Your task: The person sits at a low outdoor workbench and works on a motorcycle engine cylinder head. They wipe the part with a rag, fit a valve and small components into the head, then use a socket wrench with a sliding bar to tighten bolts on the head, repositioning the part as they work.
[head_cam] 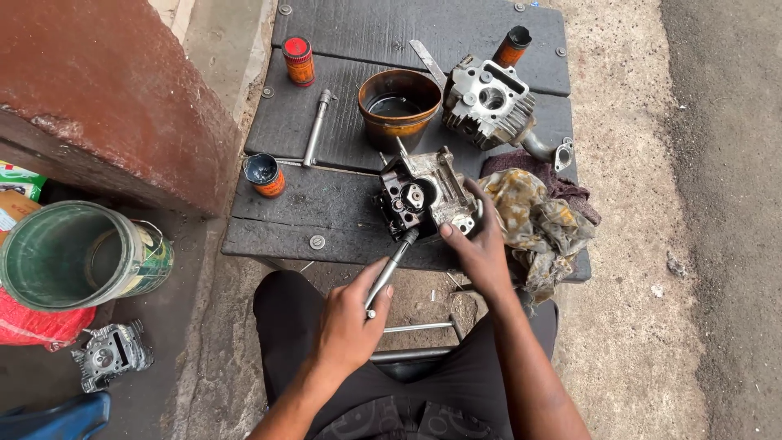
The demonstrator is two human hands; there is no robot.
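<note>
- Worktop [326, 224]: dark, weathered wooden planks bolted together, seen from above; the person sits at its near edge.
- Engine cylinder heads, three counted: one dark, greasy cast-metal head [423, 195] near the front edge of the worktop; one cleaner, silver finned head with a bent pipe [489, 102] further back, to the right; one grey head [110, 354] lying on the ground at lower left.
- Small orange cans, three counted: one with a red cap [299, 61] at the back left, one open-topped [265, 175] at the left edge, one with a dark top [511, 46] at the back right.
- One round brown metal bowl [399, 106] with dark liquid in it, just behind the greasy head.
- One long steel socket wrench [316, 126] lying between the red-capped can and the bowl.
- One stained, mottled rag [538, 220] just right of the greasy head, with a dark cloth under it.
- One green, open bucket [77, 253] tipped on its side on the ground at left.
- Right hand [481, 248]: fingers closed over the right side of the greasy head, thumb pressed on its front face, bracing it.
- Left hand [350, 322]: fingers wrapped tight round the handle of a slim steel tool [393, 265]. The shaft runs up and right out of the fist; its tip touches the round opening in the greasy head, just left of the right thumb.
</note>
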